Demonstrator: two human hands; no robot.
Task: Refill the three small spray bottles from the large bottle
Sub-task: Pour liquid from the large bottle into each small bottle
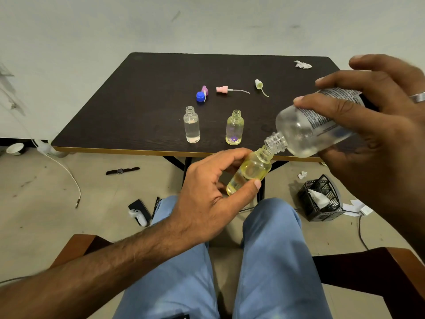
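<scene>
dark tabletop (142,88) fills the 12 o'clock half of view; blue trouser legs at 6 o'clock.

right hand (377,125) at 3 o'clock, fingers wrapped round the large bottle (308,130), a clear bottle with a printed label. it is tipped neck-down toward 8 o'clock, open mouth touching the mouth of the small yellow bottle (250,171).

left hand (207,199) at centre, just off the tabletop's near edge; thumb and fingers pinch the small yellow bottle, tilted with its neck toward 1 o'clock. pale liquid shows inside.

black crate (322,199) on the floor at 4 o'clock with white paper in it.

on the tabletop, upright and uncapped: clear small bottle (191,125) at 11 o'clock from the left hand, yellow flowered bottle (234,128) at 12 o'clock, well apart from each other.

behind them, lying loose: blue cap (200,96) touching a purple sprayer top (205,90), pink sprayer top (222,89) with its tube, white sprayer top (259,84). crumpled tissue (302,64) at the far 1 o'clock corner.
</scene>
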